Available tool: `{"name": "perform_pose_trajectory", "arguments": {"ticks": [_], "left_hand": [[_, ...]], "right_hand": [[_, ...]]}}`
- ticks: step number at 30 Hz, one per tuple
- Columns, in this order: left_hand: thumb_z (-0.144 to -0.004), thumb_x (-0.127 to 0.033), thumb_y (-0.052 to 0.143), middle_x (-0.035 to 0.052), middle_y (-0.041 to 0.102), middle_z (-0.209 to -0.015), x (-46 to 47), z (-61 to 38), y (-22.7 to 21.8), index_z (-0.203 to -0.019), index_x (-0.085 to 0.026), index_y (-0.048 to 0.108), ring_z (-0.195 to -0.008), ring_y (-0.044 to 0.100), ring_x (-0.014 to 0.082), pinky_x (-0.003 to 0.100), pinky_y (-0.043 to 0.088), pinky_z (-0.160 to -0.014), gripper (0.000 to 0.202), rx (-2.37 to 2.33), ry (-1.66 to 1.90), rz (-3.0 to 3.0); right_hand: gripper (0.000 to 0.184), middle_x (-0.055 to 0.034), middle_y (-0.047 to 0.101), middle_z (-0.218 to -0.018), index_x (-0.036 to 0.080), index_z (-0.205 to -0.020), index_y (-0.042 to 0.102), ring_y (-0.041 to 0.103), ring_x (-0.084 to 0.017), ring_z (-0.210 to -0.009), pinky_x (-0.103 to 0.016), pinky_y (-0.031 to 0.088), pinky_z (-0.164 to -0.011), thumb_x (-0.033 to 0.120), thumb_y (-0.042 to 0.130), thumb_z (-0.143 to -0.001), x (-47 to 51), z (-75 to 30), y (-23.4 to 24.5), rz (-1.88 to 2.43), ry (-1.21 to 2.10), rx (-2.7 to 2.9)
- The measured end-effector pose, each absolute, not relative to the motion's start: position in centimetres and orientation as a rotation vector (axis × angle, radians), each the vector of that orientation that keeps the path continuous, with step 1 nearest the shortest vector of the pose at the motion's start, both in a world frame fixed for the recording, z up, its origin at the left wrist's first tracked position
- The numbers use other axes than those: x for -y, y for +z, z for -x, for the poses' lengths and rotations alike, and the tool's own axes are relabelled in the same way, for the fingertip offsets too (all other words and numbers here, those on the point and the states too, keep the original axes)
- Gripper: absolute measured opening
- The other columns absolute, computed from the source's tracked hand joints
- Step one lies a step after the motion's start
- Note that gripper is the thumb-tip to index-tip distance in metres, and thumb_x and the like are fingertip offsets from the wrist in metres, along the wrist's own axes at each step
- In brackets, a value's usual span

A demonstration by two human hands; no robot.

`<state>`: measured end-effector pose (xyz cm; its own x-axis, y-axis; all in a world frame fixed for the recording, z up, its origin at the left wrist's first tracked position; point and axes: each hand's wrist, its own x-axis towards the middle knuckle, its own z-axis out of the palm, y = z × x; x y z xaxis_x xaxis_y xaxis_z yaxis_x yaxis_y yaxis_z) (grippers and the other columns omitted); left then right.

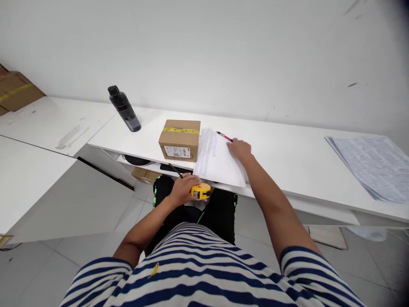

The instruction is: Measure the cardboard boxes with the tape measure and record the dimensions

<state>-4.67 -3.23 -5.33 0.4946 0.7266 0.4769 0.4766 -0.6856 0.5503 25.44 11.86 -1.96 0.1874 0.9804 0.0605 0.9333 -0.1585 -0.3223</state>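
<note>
My left hand (182,189) is closed round a yellow tape measure (201,191), held over my lap just below the desk edge. My right hand (239,149) rests on the far corner of a stack of white papers (217,162), fingers curled near a red pen (224,136) lying on the desk; whether it touches the pen I cannot tell. A small cardboard box (180,139) with yellow tape and a label stands left of the papers.
A black water bottle (124,108) stands at the left on the white desk (287,157). Printed sheets (370,164) lie at the far right. Another desk (38,128) adjoins on the left, with cardboard boxes (15,91) at its far end. A shelf under the desk holds dark items.
</note>
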Motion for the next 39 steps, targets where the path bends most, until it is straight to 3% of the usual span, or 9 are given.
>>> {"name": "perform_pose_trajectory", "arguments": {"ticks": [3,6,12,14,16,19,26,31,39], "left_hand": [[-0.066,-0.067,0.081,0.0153,0.078,-0.110,-0.5,3.3,-5.0,-0.103,-0.019,0.071,-0.115,0.071,0.0297,0.051,0.048,-0.112,0.061,-0.922,0.932,-2.577],[-0.064,-0.065,0.083,0.0169,0.076,-0.115,-3.2,2.2,-5.1,-0.103,-0.017,0.071,-0.115,0.071,0.0299,0.048,0.047,-0.113,0.063,-0.954,0.837,-2.569],[-0.061,-0.065,0.085,0.0136,0.077,-0.108,-4.1,2.0,-7.5,-0.109,-0.017,0.070,-0.106,0.074,0.0306,0.045,0.058,-0.096,0.069,-1.206,0.869,-2.326],[-0.060,-0.063,0.087,0.0123,0.078,-0.110,-3.9,1.9,-8.4,-0.109,-0.018,0.070,-0.107,0.074,0.0297,0.046,0.056,-0.101,0.069,-1.232,0.934,-2.263],[-0.057,-0.064,0.088,0.0111,0.079,-0.110,-3.7,1.7,-9.2,-0.105,-0.020,0.071,-0.107,0.074,0.0295,0.048,0.054,-0.106,0.067,-1.245,0.992,-2.233],[-0.054,-0.067,0.088,0.0105,0.080,-0.108,-3.7,1.3,-9.6,-0.099,-0.021,0.072,-0.105,0.075,0.0293,0.049,0.053,-0.107,0.066,-1.252,1.055,-2.209],[-0.051,-0.073,0.085,0.0088,0.081,-0.100,-4.1,1.1,-9.7,-0.091,-0.023,0.072,-0.101,0.077,0.0292,0.048,0.055,-0.105,0.065,-1.204,1.011,-2.173],[-0.052,-0.075,0.084,0.0096,0.081,-0.100,-4.3,1.1,-10.5,-0.091,-0.023,0.071,-0.101,0.077,0.0295,0.049,0.055,-0.103,0.066,-1.181,1.019,-2.201],[-0.054,-0.073,0.084,0.0097,0.081,-0.099,-4.5,1.0,-10.6,-0.089,-0.023,0.068,-0.104,0.076,0.0300,0.049,0.054,-0.103,0.063,-1.164,0.992,-2.194]], "right_hand": [[0.041,-0.0282,0.073,-0.094,0.004,-0.116,0.066,0.071,-0.034,-0.087,-0.046,0.052,-0.078,0.033,0.043,-0.098,-13.0,-24.9,-2.5,2.130,0.252,1.932],[0.043,-0.0267,0.074,-0.096,0.006,-0.120,0.063,0.071,-0.032,-0.086,-0.045,0.052,-0.077,0.029,0.034,-0.100,-11.9,-24.2,-2.9,2.066,0.225,1.948],[0.052,-0.0151,0.062,-0.144,0.019,-0.145,0.050,0.068,-0.027,-0.107,-0.039,0.054,-0.080,0.030,0.037,-0.096,-9.7,-23.2,-3.6,1.714,0.079,1.969],[0.047,-0.0152,0.069,-0.131,0.017,-0.134,0.059,0.069,-0.026,-0.099,-0.038,0.052,-0.079,0.036,0.037,-0.096,-9.2,-22.6,-4.0,1.634,0.008,1.835],[0.042,-0.0131,0.076,-0.102,0.017,-0.116,0.065,0.068,-0.023,-0.082,-0.035,0.051,-0.076,0.044,0.041,-0.096,-8.7,-21.9,-4.4,1.642,0.042,1.639],[0.037,-0.0050,0.070,-0.075,0.022,-0.094,0.063,0.063,-0.020,-0.069,-0.032,0.048,-0.070,0.055,0.046,-0.093,-8.1,-21.1,-5.0,1.589,0.298,1.584],[0.060,-0.0016,0.063,-0.069,0.022,-0.091,0.066,0.055,-0.017,-0.062,-0.031,0.044,-0.064,0.070,0.031,-0.096,-8.6,-21.3,-4.9,1.361,0.972,1.592],[0.048,-0.0034,0.065,-0.065,0.021,-0.063,0.061,0.058,-0.019,-0.066,-0.033,0.044,-0.066,0.064,0.055,-0.086,-8.7,-21.1,-4.5,1.503,0.951,1.530],[0.045,-0.0016,0.060,-0.059,0.024,-0.054,0.047,0.058,-0.020,-0.067,-0.033,0.044,-0.064,0.054,0.056,-0.087,-8.8,-20.8,-5.0,1.531,0.866,1.614]]}}
